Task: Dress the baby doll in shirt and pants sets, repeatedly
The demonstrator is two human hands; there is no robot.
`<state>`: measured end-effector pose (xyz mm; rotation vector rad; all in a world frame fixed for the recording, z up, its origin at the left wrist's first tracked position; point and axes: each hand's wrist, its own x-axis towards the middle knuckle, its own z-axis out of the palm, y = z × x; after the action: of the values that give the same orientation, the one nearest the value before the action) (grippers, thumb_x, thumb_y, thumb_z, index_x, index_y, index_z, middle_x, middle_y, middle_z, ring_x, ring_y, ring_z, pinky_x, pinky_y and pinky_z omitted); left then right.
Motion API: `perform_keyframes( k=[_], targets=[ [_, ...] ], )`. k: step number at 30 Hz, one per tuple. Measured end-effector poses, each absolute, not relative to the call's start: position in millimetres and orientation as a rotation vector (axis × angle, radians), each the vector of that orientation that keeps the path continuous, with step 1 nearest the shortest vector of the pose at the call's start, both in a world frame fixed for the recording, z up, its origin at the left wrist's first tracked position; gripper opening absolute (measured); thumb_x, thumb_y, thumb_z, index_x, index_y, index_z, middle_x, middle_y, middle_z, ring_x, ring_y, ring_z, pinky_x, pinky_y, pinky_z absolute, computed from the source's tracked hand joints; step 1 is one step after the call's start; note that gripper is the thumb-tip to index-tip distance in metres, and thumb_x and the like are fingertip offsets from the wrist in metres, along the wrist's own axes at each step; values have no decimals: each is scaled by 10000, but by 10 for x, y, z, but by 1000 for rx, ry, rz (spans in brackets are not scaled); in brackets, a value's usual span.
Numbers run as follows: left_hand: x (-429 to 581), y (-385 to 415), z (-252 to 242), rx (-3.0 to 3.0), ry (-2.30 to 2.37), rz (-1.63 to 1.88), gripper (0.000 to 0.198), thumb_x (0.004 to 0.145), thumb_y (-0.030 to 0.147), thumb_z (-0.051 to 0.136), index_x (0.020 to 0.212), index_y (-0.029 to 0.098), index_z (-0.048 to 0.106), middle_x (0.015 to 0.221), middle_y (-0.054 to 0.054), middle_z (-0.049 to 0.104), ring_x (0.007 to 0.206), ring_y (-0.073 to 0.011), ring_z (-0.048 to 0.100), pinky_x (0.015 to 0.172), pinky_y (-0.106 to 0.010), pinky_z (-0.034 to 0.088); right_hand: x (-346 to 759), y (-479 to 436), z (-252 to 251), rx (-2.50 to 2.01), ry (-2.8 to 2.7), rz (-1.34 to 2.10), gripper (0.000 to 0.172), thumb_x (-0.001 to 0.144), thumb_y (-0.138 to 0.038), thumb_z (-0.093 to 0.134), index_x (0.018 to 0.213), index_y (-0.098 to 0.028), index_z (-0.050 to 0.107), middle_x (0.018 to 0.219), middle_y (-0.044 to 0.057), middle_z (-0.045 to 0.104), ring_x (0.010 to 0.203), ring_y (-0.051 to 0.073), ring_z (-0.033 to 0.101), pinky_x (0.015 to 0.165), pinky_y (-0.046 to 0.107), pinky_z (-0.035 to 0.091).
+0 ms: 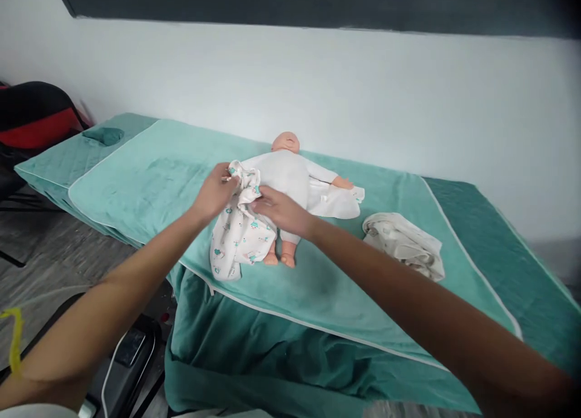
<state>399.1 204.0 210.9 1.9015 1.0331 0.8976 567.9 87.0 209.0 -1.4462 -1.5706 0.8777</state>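
Plainly, one green massage bed (pixel 481 236) adjoins one white wall (pixel 272 73); left hand (pixel 214 190) and right hand (pixel 287 210) pinch one printed baby garment (pixel 227 242) on it, one doll (pixel 280 171) just beside, one crumpled cloth (pixel 402 241) rightward.

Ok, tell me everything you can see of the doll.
The doll lies on its back on the green blanket, head toward the wall, feet toward the camera. Its head, feet and one hand look like smooth plastic; torso and legs look like white cloth. One arm stretches out over white fabric; the other vanishes inside or behind a patterned garment, I can't tell which. The left hand and right hand hold that garment, which also hides part of its legs.
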Motion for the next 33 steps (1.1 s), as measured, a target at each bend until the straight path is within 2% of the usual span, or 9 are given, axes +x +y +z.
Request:
perform_keyframes(
  k=[3, 6, 9, 13, 17, 20, 24, 28, 33],
  targets=[
    [4089, 1886, 1663, 1862, 1025, 841, 530, 914, 304, 624, 1424, 174, 558, 1528, -181, 584, 1283, -296, 659, 1120, -478, 518, 5684, 1037, 1699, -1526, -1584, 823, 644, 821, -659, 693, 1352, -298, 664, 1433, 133, 647, 1370, 358, 606, 1027, 448, 557],
    [4194, 1670, 1455, 1976, 925, 797, 491, 961, 312, 571, 1431, 171, 568, 1538, -183, 583, 1421, -305, 579, 1208, -495, 458, 5910, 1175, 1536, -1558, -1580, 719, 691, 879, -504, 633, 1521, -267, 530, 1625, 134, 502, 1496, 330, 504, 1095, 460, 551],
    [4382, 1554, 1450, 2014, 907, 765, 446, 978, 288, 550, 1405, 169, 592, 1505, -168, 616, 1424, -288, 577, 1236, -478, 441, 6293, 1370, 1515, -1597, -1516, 566, 651, 894, -394, 571, 1520, -236, 491, 1623, 157, 482, 1493, 302, 493, 1143, 489, 534],
    [4672, 1702, 1501, 1941, 1011, 680, 452, 991, 306, 548, 1420, 166, 577, 1394, -173, 670, 1251, -295, 671, 1094, -472, 547, 6915, 1747, 1460, -1733, -1399, 242, 631, 908, -425, 564, 1493, -204, 479, 1556, 185, 508, 1477, 306, 486, 1231, 525, 456],
    [4810, 1937, 1516, 2199, 1119, 625, 454, 983, 302, 568, 1404, 133, 583, 1425, -217, 626, 1340, -377, 600, 1138, -574, 490, 7410, 2078, 1390, -1998, -1191, 300, 935, 855, -599, 654, 1590, -117, 335, 1647, 262, 371, 1565, 376, 374, 1287, 560, 358],
    [4848, 1943, 1541, 2344, 1057, 694, 384, 1005, 268, 520, 1350, 130, 618, 1493, -213, 595, 1454, -375, 511, 1231, -589, 409, 7585, 2227, 1433, -2106, -1110, 440, 1053, 848, -642, 665, 1632, -83, 239, 1666, 288, 355, 1557, 382, 405, 1287, 513, 357],
    [4910, 1873, 1570, 2206, 984, 681, 474, 1008, 294, 515, 1446, 115, 551, 1579, -213, 546, 1521, -326, 483, 1291, -497, 383, 7682, 2358, 1530, -2195, -1120, 557, 1071, 866, -697, 643, 1631, -79, 219, 1548, 295, 543, 1444, 432, 544, 1219, 552, 421],
    [4943, 2010, 1605, 1878, 1115, 464, 403, 987, 398, 549, 1288, 154, 659, 1334, -186, 723, 1290, -370, 675, 1120, -544, 530, 7768, 2466, 1517, -2219, -1159, 605, 1042, 859, -762, 625, 1598, -104, 298, 1507, 291, 595, 1445, 458, 540, 1194, 582, 430],
    [4972, 2143, 1714, 1457, 838, 316, 535, 942, 556, 635, 1352, 211, 631, 1355, -85, 750, 1216, -252, 745, 972, -348, 634, 7796, 2501, 1476, -2105, -1238, 593, 728, 917, -693, 582, 1436, -186, 518, 1473, 213, 646, 1327, 396, 636, 1125, 528, 499]
  ],
)
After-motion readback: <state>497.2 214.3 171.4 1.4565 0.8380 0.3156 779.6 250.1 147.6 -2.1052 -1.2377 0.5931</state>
